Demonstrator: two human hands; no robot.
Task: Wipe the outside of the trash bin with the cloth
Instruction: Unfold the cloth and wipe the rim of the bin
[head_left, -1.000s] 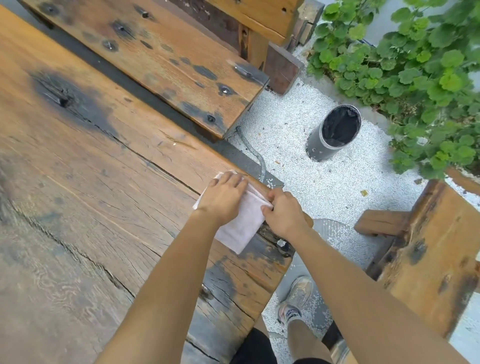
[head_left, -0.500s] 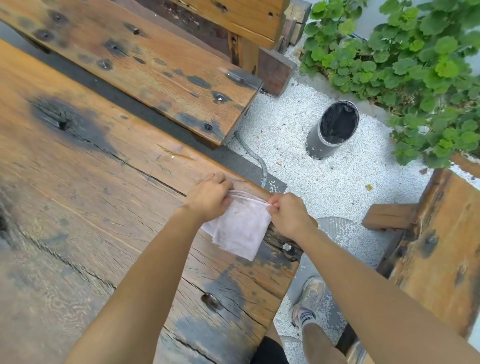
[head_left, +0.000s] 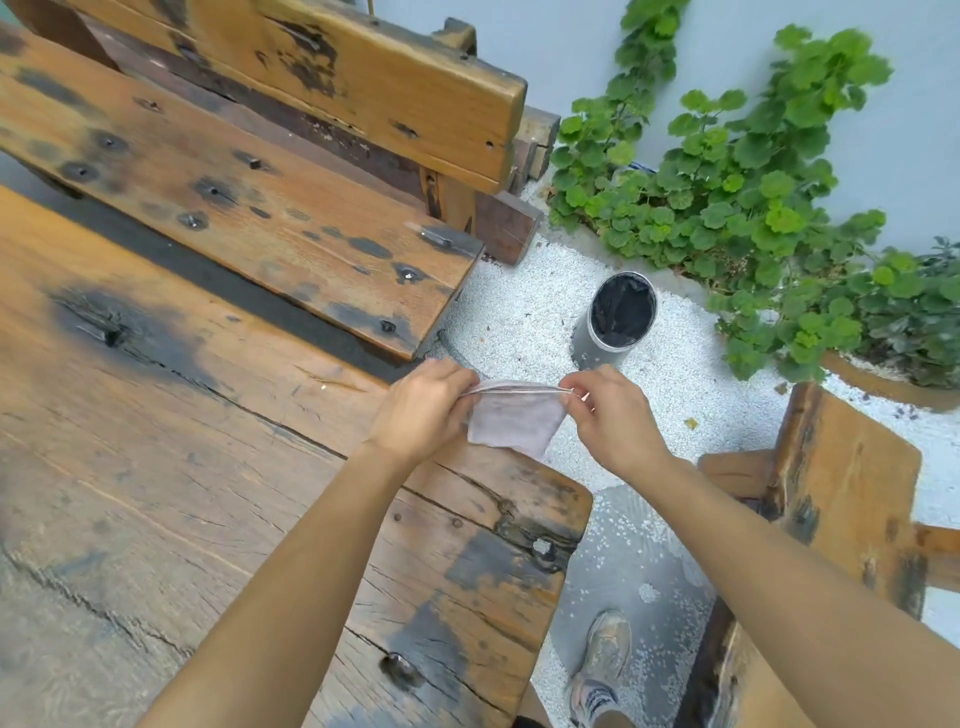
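Observation:
A pale folded cloth (head_left: 511, 418) hangs in the air above the far corner of the wooden table (head_left: 156, 467). My left hand (head_left: 423, 408) pinches its upper left corner and my right hand (head_left: 610, 415) pinches its upper right corner, so the top edge is stretched between them. The trash bin (head_left: 597, 343), a small grey metal cylinder with a black liner, stands upright on white gravel beyond the hands, apart from them.
A wooden bench (head_left: 260, 208) with a backrest lies behind the table. A second wooden seat (head_left: 841, 499) stands at the right. Green leafy plants (head_left: 727, 208) grow against the wall behind the bin. My shoe (head_left: 602, 660) rests on gravel below.
Both hands lifted the cloth off the table and pulled its top edge taut between them. The view tilted up, so more of the wall and plants shows.

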